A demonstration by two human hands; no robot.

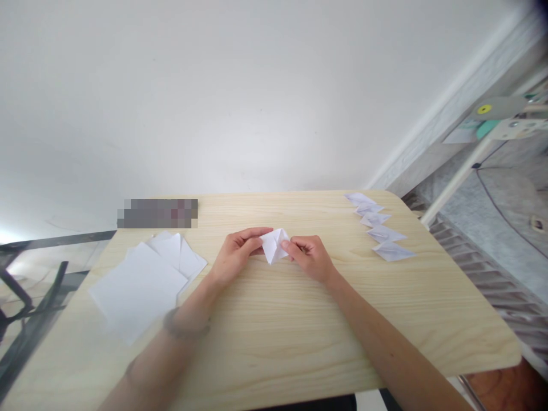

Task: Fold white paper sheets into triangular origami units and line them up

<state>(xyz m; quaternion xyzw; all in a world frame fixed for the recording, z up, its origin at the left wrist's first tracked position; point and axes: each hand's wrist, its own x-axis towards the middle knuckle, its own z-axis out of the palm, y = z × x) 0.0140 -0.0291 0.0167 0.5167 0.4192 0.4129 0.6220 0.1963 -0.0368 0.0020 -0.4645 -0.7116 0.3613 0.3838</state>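
A small piece of folded white paper [271, 246] is held up between my two hands over the middle of the table. My left hand [237, 249] pinches its left corner between thumb and fingers. On the other side my right hand [309, 256] grips the right edge, its thumb lying across the front face. Creases run down the paper, and its lower end comes to a point. The back of the paper and some of my fingertips are hidden.
Loose white sheets [139, 285] lie fanned out on the left of the wooden table [274, 348]. Several folded paper pieces [387, 234] form a slanting row at the right. A blurred-out dark item [156, 214] sits at the back left, and a wall [257, 103] rises behind.
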